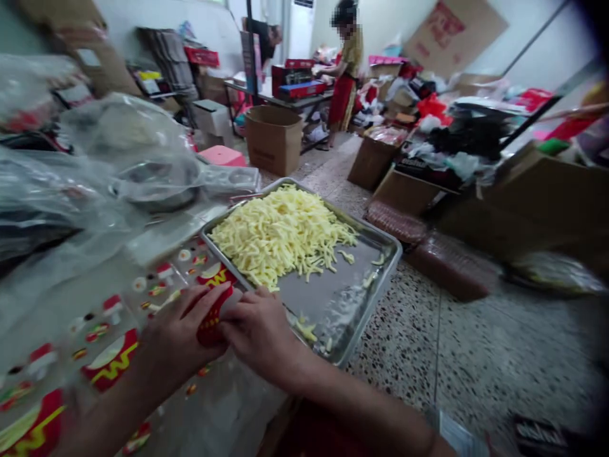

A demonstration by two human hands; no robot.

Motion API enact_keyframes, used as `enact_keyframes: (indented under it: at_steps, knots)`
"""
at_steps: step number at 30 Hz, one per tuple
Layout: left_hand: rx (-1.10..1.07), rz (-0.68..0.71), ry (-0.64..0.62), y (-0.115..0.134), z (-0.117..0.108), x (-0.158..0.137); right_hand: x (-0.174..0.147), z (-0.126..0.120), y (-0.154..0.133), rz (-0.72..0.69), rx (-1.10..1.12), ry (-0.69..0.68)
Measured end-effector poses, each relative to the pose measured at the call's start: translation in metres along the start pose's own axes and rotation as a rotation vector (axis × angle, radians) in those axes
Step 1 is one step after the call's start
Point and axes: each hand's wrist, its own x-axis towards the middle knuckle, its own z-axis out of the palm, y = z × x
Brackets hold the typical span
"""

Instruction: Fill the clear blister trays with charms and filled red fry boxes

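Observation:
A small red carton [209,325] with yellow marks and a pale inner side is held up at the tray's near left edge. My left hand [174,333] is closed around its left side. Thumb and fingers of my right hand [266,339] pinch its right edge; part of the carton is hidden behind them. Just beyond both hands, a metal tray [328,311] carries a large heap of pale yellow, fry-like strips [280,235]. A few strips lie loose on its bare right part, near a whitish smear.
Clear packs with red-and-yellow cartons [113,360] and small colourful pieces cover the table on the left. Plastic bags [128,133] pile up behind them. A cardboard box [273,139] stands on the floor ahead. Boxes and bags line the right; two people [349,70] are at the back.

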Motion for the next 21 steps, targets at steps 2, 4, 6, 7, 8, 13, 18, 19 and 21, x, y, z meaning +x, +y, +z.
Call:
enact_keyframes:
  at_steps: [2,4,6,7,8,13,18,19,21]
  knots:
    - [-0.049,0.007,0.005,0.007,0.013,0.001,-0.008,-0.001,0.008,0.032,0.001,0.016]
    - [-0.086,-0.017,-0.029,0.006,0.025,-0.002,-0.018,-0.005,0.021,0.075,0.030,0.038]
    - [-0.106,-0.065,-0.072,-0.001,0.032,-0.007,-0.025,-0.010,0.035,0.144,0.048,0.068]
    - [-0.111,-0.088,-0.089,-0.003,0.035,-0.009,-0.028,-0.014,0.041,0.178,0.036,0.084]
    - [-0.109,-0.107,-0.093,-0.004,0.036,-0.011,-0.030,-0.017,0.045,0.196,0.013,0.091]
    - [-0.099,-0.019,-0.057,0.029,0.043,0.002,-0.037,-0.025,0.043,0.113,-0.092,0.008]
    - [-0.094,-0.038,-0.067,0.070,0.059,0.031,-0.034,-0.056,0.072,0.142,-0.019,-0.007]
    - [-0.093,-0.064,-0.076,0.073,0.061,0.035,-0.031,-0.068,0.088,0.230,-0.031,0.045]
    - [-0.112,-0.083,-0.095,0.073,0.062,0.041,-0.022,-0.093,0.124,0.439,-0.178,0.186]
